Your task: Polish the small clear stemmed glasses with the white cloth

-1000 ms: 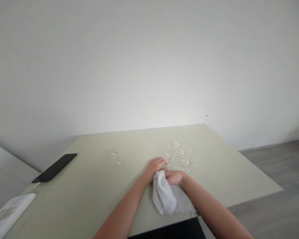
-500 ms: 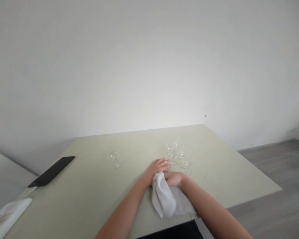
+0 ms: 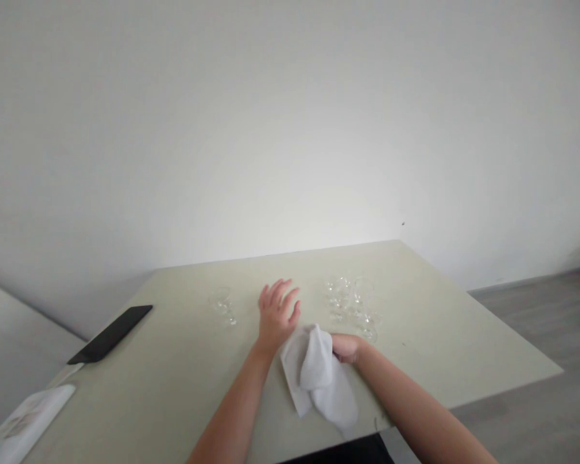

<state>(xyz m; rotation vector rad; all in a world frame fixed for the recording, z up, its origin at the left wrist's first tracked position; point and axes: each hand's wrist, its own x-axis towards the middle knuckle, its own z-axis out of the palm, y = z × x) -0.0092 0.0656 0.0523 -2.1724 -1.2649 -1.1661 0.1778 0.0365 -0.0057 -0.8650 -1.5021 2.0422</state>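
My right hand [image 3: 347,347] is closed on a white cloth [image 3: 318,370], which hangs in folds toward the table's front edge and hides most of the fingers. Whether something else is inside the cloth, I cannot tell. To the left of the cloth, my left hand [image 3: 277,314] is open, its fingers spread, with nothing in it. Several clear stemmed glasses [image 3: 352,299] stand close together beyond my right hand. Another clear glass [image 3: 223,304] is on the left, a short way from my left hand.
The pale green table [image 3: 183,361] reaches back to a white wall [image 3: 290,129]. At its left edge lie a flat black object [image 3: 111,334] and a white packet [image 3: 26,422]. Grey floor [image 3: 526,316] shows on the right.
My left hand has come away from the cloth and moved left and forward, its fingers spreading. The cloth now hangs lower and further open from my right hand.
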